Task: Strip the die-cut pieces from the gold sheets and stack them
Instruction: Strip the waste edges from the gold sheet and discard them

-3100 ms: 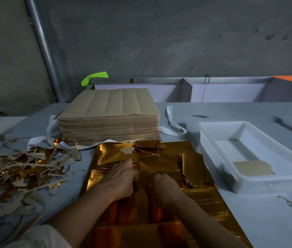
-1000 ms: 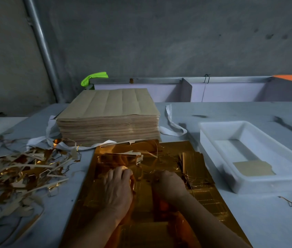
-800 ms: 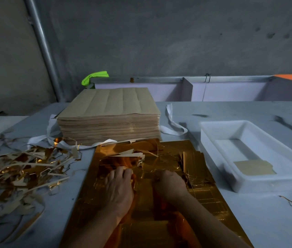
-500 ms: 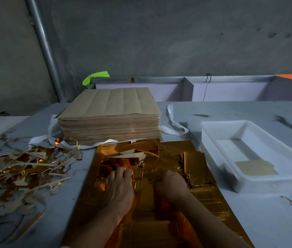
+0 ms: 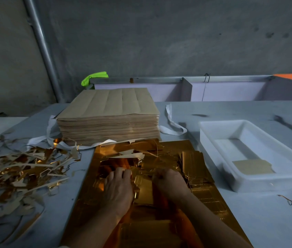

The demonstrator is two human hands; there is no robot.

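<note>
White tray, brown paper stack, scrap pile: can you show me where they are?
white tray (image 5: pixel 266 185), head view, front wall.
brown paper stack (image 5: pixel 109 102), head view, top sheet.
scrap pile (image 5: pixel 16 169), head view, middle of heap.

Two hands are showing — one left hand (image 5: pixel 118 190), one right hand (image 5: pixel 168 183). Lying around them: one pile of gold sheets (image 5: pixel 206 196), one tall brown stack (image 5: pixel 109 120), one scrap heap (image 5: pixel 20 174), one white tray (image 5: pixel 266 184) — the tray is holding one tan piece (image 5: pixel 253 167).

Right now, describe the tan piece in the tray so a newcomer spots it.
Find the white tray on the table's right. On its floor, at the near end, lies one flat tan piece. Unlike the shiny gold sheets, it is matte.
</note>
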